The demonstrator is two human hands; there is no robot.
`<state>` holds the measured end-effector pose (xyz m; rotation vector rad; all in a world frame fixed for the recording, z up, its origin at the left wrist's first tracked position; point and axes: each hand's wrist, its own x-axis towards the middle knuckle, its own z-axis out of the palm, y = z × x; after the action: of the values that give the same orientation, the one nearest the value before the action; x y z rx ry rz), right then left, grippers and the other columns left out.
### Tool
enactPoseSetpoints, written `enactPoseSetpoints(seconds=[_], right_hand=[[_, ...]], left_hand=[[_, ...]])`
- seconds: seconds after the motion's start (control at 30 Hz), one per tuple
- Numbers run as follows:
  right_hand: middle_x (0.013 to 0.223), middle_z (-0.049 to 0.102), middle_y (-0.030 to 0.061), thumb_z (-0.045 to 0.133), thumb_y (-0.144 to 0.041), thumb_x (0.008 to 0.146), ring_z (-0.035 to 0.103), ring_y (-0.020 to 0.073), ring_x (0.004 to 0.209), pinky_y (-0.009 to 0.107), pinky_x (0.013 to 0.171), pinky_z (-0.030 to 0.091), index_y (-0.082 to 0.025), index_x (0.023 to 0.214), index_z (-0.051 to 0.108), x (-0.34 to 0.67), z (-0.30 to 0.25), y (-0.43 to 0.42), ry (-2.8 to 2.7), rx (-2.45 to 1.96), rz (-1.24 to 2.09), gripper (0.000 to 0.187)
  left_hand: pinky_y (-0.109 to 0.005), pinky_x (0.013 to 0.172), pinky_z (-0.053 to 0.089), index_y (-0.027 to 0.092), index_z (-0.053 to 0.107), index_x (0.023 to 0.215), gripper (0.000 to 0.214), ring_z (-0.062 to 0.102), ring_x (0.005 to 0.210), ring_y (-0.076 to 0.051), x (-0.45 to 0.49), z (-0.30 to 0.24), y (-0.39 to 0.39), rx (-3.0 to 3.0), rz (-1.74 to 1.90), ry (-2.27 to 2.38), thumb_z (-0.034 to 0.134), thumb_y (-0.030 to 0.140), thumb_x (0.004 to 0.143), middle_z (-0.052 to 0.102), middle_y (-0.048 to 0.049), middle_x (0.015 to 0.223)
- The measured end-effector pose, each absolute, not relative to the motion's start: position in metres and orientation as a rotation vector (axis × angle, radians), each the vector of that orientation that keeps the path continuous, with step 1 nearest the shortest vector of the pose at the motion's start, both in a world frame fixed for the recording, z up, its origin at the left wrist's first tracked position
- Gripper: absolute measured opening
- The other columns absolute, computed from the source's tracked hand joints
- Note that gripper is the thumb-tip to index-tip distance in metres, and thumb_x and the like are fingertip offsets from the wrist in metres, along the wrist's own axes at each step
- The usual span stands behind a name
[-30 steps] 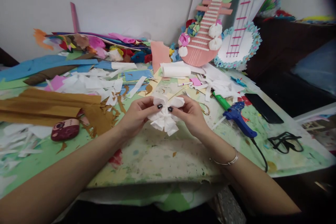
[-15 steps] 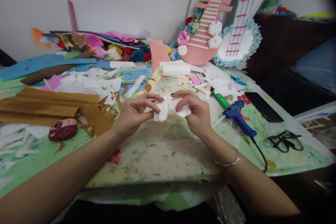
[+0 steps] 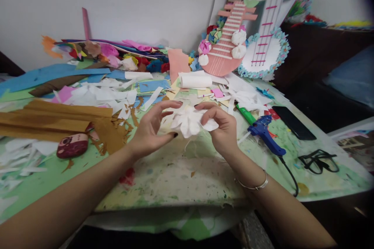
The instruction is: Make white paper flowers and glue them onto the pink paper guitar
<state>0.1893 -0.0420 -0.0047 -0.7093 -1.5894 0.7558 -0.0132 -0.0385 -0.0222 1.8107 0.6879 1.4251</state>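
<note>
A white paper flower (image 3: 188, 121) with several petals is held up over the near middle of the table. My right hand (image 3: 219, 126) pinches one of its petals between thumb and fingers on the right side. My left hand (image 3: 152, 126) is beside the flower on the left, thumb and fingers spread apart, with no petal between them. To the right of my right hand lies a blue glue gun (image 3: 266, 134) with its black cord. A green tube-like object (image 3: 246, 114) lies just behind the glue gun.
White paper scraps (image 3: 99, 95) and brown crepe paper (image 3: 58, 118) cover the left, near a maroon case (image 3: 72, 145). A white paper roll (image 3: 195, 80) lies behind the flower. A phone (image 3: 293, 122) and black glasses (image 3: 318, 161) are on the right. Paper instruments (image 3: 223, 56) lean on the wall.
My left hand has let go of the white paper and its fingers have spread. The flower's petals now show opened out, while my right hand keeps its pinch.
</note>
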Motion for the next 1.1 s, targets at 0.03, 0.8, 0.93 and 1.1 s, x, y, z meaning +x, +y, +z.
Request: enactPoseSetpoints(seconds=[0.03, 0.8, 0.93, 1.1], right_hand=[[0.102, 0.064, 0.0028, 0.062, -0.011, 0.075, 0.059, 0.0187, 0.101, 0.036, 0.092, 0.044, -0.022, 0.066, 0.059, 0.188, -0.005, -0.042, -1.581, -0.719, 0.8, 0.015], [0.069, 0.056, -0.0027, 0.072, -0.03, 0.068, 0.047, 0.01, 0.062, 0.023, 0.057, 0.037, -0.019, 0.076, 0.058, 0.177, -0.013, -0.037, -1.557, -0.89, 1.293, 0.019], [0.07, 0.056, -0.0031, 0.061, -0.018, 0.071, 0.049, 0.0104, 0.063, 0.024, 0.061, 0.04, -0.02, 0.076, 0.055, 0.177, -0.016, -0.04, -1.745, -0.934, 0.94, 0.008], [0.071, 0.055, -0.002, 0.054, -0.009, 0.071, 0.052, 0.0119, 0.067, 0.024, 0.065, 0.04, -0.021, 0.077, 0.053, 0.175, -0.024, -0.042, -2.019, -0.944, 0.455, 0.013]], left_hand=[[-0.045, 0.104, 0.041, 0.023, 0.058, 0.12, 0.057, 0.048, 0.126, -0.028, -0.012, -0.022, -0.04, 1.857, 1.395, 0.709, 0.077, 0.017, 0.067, 0.056, -0.0112, 0.127], [-0.018, 0.044, 0.034, 0.017, 0.057, 0.072, 0.031, 0.046, 0.047, -0.008, -0.003, -0.018, -0.044, 1.143, 0.997, 0.917, 0.082, 0.029, 0.057, 0.055, 0.0046, 0.059], [-0.018, 0.045, 0.033, 0.017, 0.057, 0.071, 0.024, 0.045, 0.05, -0.008, -0.002, -0.019, -0.042, 1.369, 1.052, 1.047, 0.076, 0.029, 0.064, 0.053, 0.0041, 0.061], [-0.018, 0.049, 0.035, 0.017, 0.056, 0.073, 0.02, 0.047, 0.056, -0.009, -0.001, -0.025, -0.04, 1.514, 1.059, 1.142, 0.071, 0.027, 0.067, 0.054, 0.0038, 0.066]])
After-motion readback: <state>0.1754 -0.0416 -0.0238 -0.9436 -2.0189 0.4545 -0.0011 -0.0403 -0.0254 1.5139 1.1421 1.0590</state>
